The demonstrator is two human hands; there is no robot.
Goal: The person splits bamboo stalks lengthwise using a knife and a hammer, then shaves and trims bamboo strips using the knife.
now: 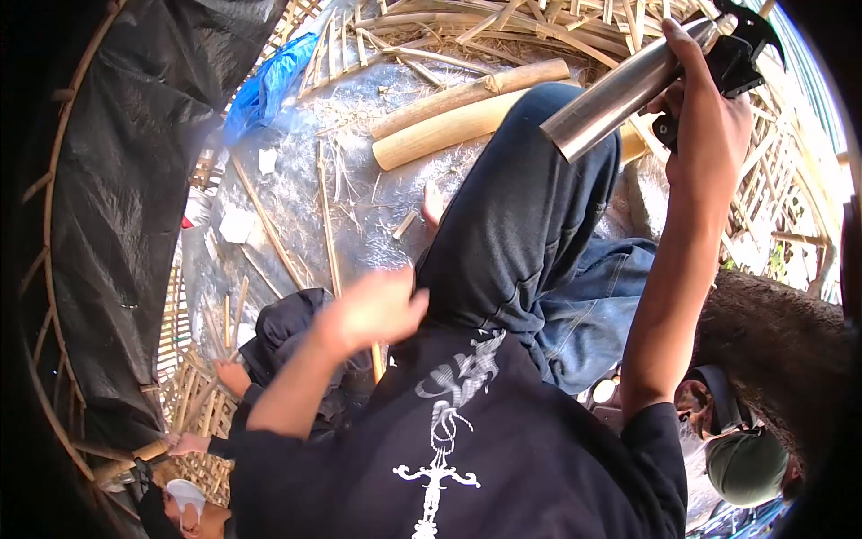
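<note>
My right hand (705,117) is raised at the upper right, its fingers wrapped round a shiny metal cylinder (611,99) with a black fitting (736,58) at its far end. The near end of the cylinder hangs over my bent knee. My left hand (373,310), smeared by motion, is in front of my body near my thigh; how its fingers are held is unclear. Beyond the knee, two thick bamboo pieces (449,135) lie side by side on the ground.
Split bamboo strips (530,27) are heaped at the top. A blue plastic bag (269,85) lies upper left, beside a black sheet (117,207). A masked person (184,503) holds bamboo at the lower left. Another person's green cap (747,469) and a thick trunk (772,332) are at right.
</note>
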